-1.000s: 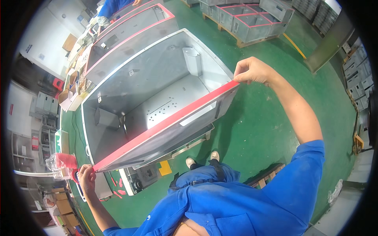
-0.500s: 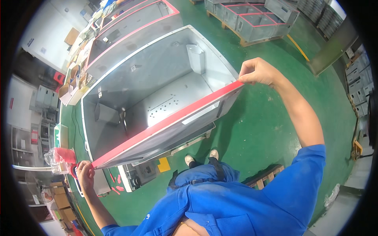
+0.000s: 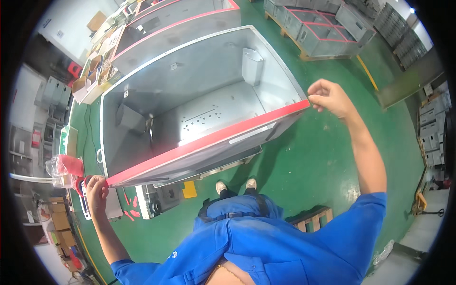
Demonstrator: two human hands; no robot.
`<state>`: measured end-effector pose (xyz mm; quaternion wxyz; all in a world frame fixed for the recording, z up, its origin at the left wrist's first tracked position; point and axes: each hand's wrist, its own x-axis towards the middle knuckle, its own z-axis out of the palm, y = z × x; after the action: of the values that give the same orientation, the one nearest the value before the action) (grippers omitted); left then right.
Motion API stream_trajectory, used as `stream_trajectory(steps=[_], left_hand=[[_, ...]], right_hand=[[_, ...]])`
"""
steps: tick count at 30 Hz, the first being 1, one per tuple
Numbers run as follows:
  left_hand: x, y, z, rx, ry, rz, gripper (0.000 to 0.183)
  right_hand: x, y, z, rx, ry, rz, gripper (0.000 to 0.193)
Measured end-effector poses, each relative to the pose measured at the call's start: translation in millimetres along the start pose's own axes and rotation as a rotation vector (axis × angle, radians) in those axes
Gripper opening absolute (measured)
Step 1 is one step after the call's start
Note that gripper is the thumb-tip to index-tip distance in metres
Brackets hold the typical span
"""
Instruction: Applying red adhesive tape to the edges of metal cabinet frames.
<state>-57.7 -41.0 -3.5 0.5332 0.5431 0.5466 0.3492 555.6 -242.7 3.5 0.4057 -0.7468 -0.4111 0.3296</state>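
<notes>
Filling the centre, one metal box [image 3: 209, 65] looks heavy and stiff, best held by its rim. One red strip [image 3: 209, 142] along the near rim is probably light and soft, best pinched at its ends. Two hands: the left hand [image 3: 97, 192] seems to pinch its left end; the right hand [image 3: 333, 99], fingers parted, hangs just off the other.
</notes>
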Motion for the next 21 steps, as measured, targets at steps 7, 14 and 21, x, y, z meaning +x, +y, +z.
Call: stream_trajectory(steps=[7,14,21], left_hand=[[-2,8,8,0.033,-0.035,-0.009,0.007],[-8,11,18,0.045,0.026,0.011,0.006],[-5,4,14,0.011,0.003,0.032,0.006]], right_hand=[[-11,14,21,0.254,0.078,0.089,0.023],[-13,15,26,0.320,0.088,0.119,0.019],[-14,18,31,0.266,0.141,0.064,0.022]])
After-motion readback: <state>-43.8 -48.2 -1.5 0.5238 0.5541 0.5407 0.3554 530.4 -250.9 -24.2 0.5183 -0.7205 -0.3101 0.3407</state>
